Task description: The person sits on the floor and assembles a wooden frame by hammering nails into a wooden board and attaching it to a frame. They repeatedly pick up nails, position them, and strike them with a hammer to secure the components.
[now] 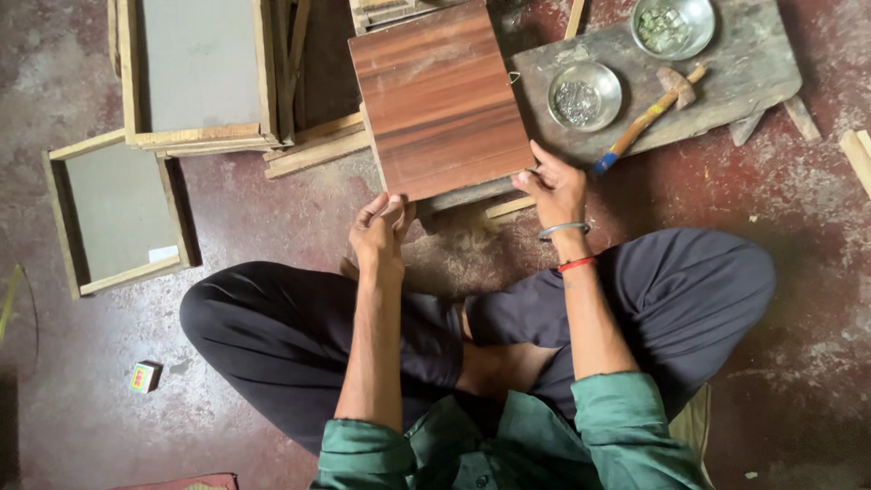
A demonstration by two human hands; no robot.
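My left hand (pixel 381 231) grips the near left corner of the wood-grain panel (pixel 440 100), fingers curled and pressed together over its bottom edge. My right hand (pixel 553 191) pinches the near right corner, thumb and fingertips closed on the edge. The panel lies in front of my crossed legs, its far side over a stack of wooden strips (pixel 318 145) and its right edge just beside the grey board (pixel 726 82).

Orientation: the panel is nearly square, rotated slightly counter-clockwise; its near edge rises from left to right. The grain runs roughly parallel to that near edge, left to right.

Clearance: bare floor (pixel 272 218) lies open to the left of my left hand and between the panel and my knees. To the right, the grey board carries two metal bowls (pixel 585 95) of small hardware and a hammer (pixel 649 116), whose blue handle tip lies near my right hand. Framed panels (pixel 122 213) lie well apart at far left.
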